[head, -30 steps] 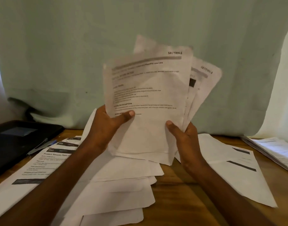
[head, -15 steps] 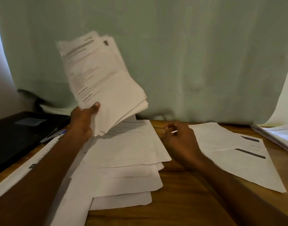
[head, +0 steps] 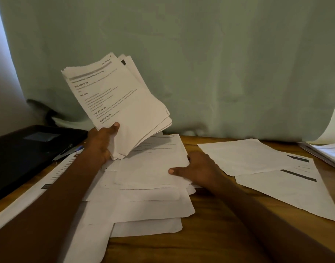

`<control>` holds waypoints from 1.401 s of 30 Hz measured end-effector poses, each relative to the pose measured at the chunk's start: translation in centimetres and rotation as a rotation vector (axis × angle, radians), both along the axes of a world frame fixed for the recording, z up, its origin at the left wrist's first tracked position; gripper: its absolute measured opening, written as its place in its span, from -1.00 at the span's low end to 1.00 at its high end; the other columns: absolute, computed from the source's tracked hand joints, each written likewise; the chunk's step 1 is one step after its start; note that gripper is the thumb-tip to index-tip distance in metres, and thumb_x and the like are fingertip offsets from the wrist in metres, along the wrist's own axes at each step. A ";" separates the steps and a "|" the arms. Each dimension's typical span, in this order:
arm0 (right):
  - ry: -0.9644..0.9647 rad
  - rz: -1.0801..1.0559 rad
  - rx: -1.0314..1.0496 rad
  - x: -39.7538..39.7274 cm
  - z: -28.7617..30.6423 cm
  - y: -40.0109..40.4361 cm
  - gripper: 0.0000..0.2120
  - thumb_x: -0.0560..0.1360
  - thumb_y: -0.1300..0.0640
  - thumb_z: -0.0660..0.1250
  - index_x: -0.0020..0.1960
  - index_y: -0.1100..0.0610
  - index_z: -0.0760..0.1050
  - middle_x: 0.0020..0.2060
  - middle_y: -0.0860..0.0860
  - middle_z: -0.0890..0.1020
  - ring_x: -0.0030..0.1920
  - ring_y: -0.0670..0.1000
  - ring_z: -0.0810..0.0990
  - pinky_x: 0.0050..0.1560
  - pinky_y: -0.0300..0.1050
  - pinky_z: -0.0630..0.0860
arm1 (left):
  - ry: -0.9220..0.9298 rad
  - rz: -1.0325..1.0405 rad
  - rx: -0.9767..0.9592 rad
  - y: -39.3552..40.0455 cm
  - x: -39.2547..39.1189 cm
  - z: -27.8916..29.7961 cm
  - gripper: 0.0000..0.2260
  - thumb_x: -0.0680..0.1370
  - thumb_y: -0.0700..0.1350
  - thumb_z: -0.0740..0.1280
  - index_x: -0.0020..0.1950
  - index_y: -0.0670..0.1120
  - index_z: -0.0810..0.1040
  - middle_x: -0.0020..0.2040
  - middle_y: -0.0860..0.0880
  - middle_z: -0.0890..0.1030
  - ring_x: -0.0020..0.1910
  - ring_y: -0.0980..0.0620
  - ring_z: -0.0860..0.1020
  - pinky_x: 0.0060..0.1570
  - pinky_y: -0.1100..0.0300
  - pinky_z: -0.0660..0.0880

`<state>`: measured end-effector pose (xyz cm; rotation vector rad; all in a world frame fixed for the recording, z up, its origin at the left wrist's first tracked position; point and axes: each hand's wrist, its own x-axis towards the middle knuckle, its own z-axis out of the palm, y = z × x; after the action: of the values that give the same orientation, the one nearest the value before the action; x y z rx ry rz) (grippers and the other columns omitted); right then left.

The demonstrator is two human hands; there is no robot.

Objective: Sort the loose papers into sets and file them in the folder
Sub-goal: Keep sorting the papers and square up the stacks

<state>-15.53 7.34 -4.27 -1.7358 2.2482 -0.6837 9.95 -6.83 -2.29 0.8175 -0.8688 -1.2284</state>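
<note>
My left hand (head: 103, 142) grips a sheaf of printed papers (head: 117, 103) by its lower corner, thumb on top, holding it tilted up above the desk. Below it lies a loose spread of white sheets (head: 144, 196) on the wooden desk (head: 210, 240). At the right edge of that spread's top sheet (head: 149, 168) my right hand (head: 197, 170) takes hold, thumb on the paper and fingers at or under its edge. A black folder (head: 24, 154) lies at the far left.
A pen (head: 68, 149) rests on the folder's edge. Two printed sheets (head: 277, 173) with dark bars lie to the right. Another stack of papers (head: 328, 154) sits at the far right edge. A printed sheet (head: 39, 188) lies along the left. A green curtain (head: 201, 63) hangs behind.
Both hands held the sheaf upright a second ago. My right hand let go and dropped to the spread on the desk, now taking its top sheet; my left hand swung the sheaf leftward.
</note>
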 end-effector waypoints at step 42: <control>-1.059 -0.050 -0.734 -4.6 3.0 1.8 -0.87 0.60 0.10 0.37 0.15 0.00 0.53 0.00 -0.10 0.65 -0.02 -0.08 0.63 -0.34 -0.37 0.56 | -0.236 -0.130 -0.386 2.9 -4.1 2.5 -0.77 0.59 -0.25 0.41 0.12 0.08 0.62 -0.01 0.21 0.72 0.08 0.17 0.66 0.20 0.14 0.51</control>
<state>-20.17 9.11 -1.27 -1.0225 1.3317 -2.0112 5.84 -3.98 0.20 0.6054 -1.3217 -1.0402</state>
